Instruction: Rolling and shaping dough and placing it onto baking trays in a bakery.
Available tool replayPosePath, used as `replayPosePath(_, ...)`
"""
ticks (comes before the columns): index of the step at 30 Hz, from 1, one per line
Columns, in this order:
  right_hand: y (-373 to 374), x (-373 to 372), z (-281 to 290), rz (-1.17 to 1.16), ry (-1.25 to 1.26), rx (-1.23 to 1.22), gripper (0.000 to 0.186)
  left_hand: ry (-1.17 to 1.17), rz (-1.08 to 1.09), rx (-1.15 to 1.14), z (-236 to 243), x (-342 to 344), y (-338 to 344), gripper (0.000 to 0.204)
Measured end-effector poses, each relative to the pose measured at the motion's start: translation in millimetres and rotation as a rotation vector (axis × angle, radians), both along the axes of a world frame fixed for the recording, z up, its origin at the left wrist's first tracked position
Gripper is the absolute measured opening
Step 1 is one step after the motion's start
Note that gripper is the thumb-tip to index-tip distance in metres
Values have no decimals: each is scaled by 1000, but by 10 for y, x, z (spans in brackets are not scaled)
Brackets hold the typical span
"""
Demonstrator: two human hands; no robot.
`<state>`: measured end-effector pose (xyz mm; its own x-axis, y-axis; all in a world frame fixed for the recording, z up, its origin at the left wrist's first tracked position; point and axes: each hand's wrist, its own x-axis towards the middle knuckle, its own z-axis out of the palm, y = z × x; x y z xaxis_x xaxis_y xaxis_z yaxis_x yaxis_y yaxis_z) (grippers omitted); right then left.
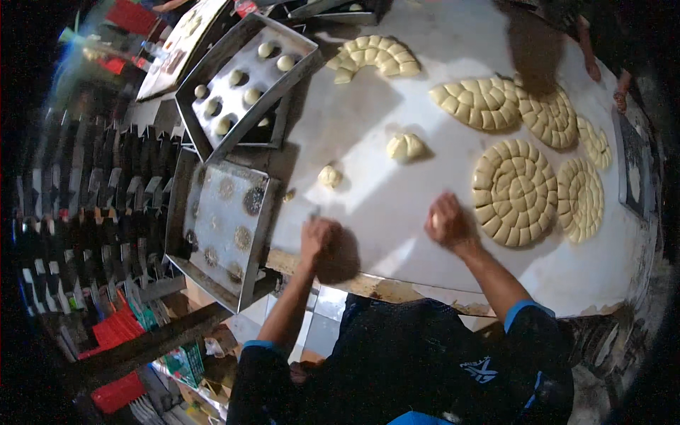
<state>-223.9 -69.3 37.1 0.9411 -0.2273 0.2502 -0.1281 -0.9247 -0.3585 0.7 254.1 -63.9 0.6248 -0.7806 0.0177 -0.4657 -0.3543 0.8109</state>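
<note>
My left hand point(320, 239) is closed in a fist above the pale worktable point(368, 205), near its front edge. A small greyish shape shows by its fingertips, too blurred to name. Further right, my right hand point(449, 221) is curled closed, with a pale piece of dough point(435, 221) partly showing at its fingers. Beyond the hands lie a lump of dough point(406, 146) and a smaller lump point(329, 176). Beside my right hand is a large round of dough point(515, 193), cut into many wedge-like pieces in rings.
More cut dough rounds point(476, 103) lie at the right, and a curved part-round point(375, 55) at the back. At the left a metal tray with dough balls point(248, 88) overlaps a stained tray point(225, 205). Dark stacked racks point(92, 191) stand further left. Another person's hand point(593, 69) shows far right.
</note>
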Motion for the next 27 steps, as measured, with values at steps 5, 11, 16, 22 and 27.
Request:
replayPosePath(5,281,655,-81,-251,-102,0,11,-288,194,20,940,-175,-1140,29)
replayPosePath(11,196,38,-131,40,-10,58,9,-408,-191,-82,316,-402,-294,29)
replayPosePath(16,-18,605,-71,-203,4,-60,11,-433,52,112,818,194,-627,35)
replayPosePath(22,733,659,-29,-413,15,300,8,-249,83,-337,763,-323,-1101,23)
replayPosePath(27,582,84,161,-317,208,349,13,-76,-93,-52,651,-367,-185,32)
